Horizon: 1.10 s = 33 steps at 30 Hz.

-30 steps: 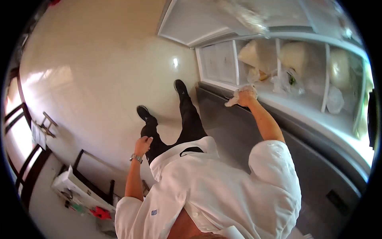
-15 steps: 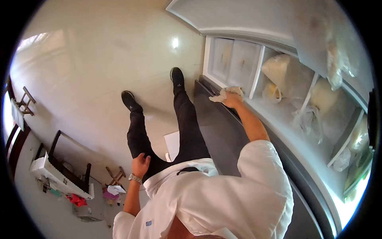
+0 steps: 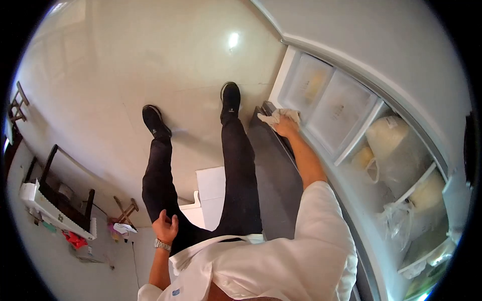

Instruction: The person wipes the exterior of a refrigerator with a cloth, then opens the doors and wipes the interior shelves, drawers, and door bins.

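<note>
Head | 2 hands (image 3: 165, 228): right (image 3: 286, 127) holding 1 cloth (image 3: 271, 119) | 2 shoes (image 3: 230, 99)

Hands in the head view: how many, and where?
2: the right hand holds a pale cloth at the edge of the grey appliance; the left hand is by the left thigh. No others show.

open floor (image 3: 253, 60) ahead-left of the right hand (image 3: 287, 126), divider (image 3: 359, 133) and bags (image 3: 389, 134) in the way rightward, panel (image 3: 401, 55) beyond

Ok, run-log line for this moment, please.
Right hand: holding pale cloth at open refrigerator | left hand: empty, near left thigh | inside: plastic bags, drawers
</note>
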Each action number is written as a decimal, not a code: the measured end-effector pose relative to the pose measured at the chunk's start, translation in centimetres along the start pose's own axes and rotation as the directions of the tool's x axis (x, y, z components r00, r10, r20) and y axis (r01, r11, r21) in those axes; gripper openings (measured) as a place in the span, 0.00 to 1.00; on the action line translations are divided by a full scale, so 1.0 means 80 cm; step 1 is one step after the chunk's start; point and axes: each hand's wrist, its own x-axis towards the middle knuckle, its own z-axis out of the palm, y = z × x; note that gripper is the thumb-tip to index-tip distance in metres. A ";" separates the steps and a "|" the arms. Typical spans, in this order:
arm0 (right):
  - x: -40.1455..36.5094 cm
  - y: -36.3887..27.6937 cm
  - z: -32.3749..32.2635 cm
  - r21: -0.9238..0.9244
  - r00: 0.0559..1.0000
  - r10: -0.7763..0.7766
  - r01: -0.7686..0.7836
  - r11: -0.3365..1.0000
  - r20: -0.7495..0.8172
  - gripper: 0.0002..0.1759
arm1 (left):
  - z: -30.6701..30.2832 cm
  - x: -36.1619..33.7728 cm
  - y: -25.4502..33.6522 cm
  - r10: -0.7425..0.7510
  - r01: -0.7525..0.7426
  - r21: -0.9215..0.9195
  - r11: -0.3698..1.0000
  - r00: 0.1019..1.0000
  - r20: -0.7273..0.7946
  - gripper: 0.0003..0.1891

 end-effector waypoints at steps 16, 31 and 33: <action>0.203 -0.026 0.044 -0.544 0.955 -0.296 0.238 0.805 -0.019 0.19 | 0.027 -0.002 -0.024 0.038 -0.046 -0.048 0.998 0.986 -0.160 0.20; 0.289 0.010 -0.129 -0.634 0.751 -0.360 -0.100 0.767 -0.554 0.18 | 0.035 0.001 -0.007 0.068 -0.073 -0.014 0.997 0.974 -0.215 0.17; 0.283 -0.001 -0.114 -0.631 0.814 -0.259 -0.161 0.759 -0.520 0.19 | 0.035 0.002 -0.007 0.060 -0.060 0.007 0.998 0.986 -0.157 0.15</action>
